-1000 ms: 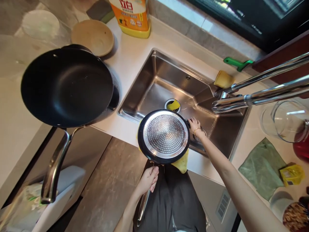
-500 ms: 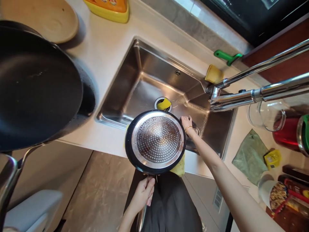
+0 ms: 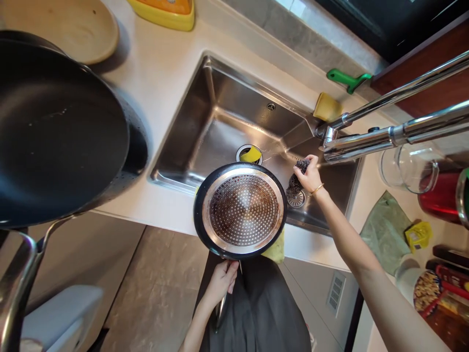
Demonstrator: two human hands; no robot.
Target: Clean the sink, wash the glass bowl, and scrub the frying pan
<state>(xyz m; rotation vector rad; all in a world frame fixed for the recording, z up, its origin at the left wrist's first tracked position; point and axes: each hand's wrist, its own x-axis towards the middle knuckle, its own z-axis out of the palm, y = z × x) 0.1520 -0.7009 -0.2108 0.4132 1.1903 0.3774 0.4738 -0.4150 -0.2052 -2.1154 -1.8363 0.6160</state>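
Observation:
My left hand [image 3: 223, 279] is closed round the metal handle of a small frying pan [image 3: 241, 210], held bottom-up over the front edge of the steel sink [image 3: 220, 122]. The pan's base is a dotted steel disc with brownish marks. My right hand [image 3: 310, 175] is closed on a dark steel-wool scourer [image 3: 296, 180], lifted just right of the pan's rim, under the tap. A yellow cloth [image 3: 274, 248] hangs behind the pan at the counter's edge.
A big black pan [image 3: 58, 132] fills the left on the counter. A wooden bowl [image 3: 80, 29] and a detergent bottle [image 3: 164, 10] stand behind. Two chrome tap arms [image 3: 395, 132] reach over the sink. A yellow sponge [image 3: 327, 107], a green cloth [image 3: 384, 234] and jars lie right.
My right hand has come up out of the sink bottom with the steel-wool scourer. The pan has tilted slightly, its base showing darker.

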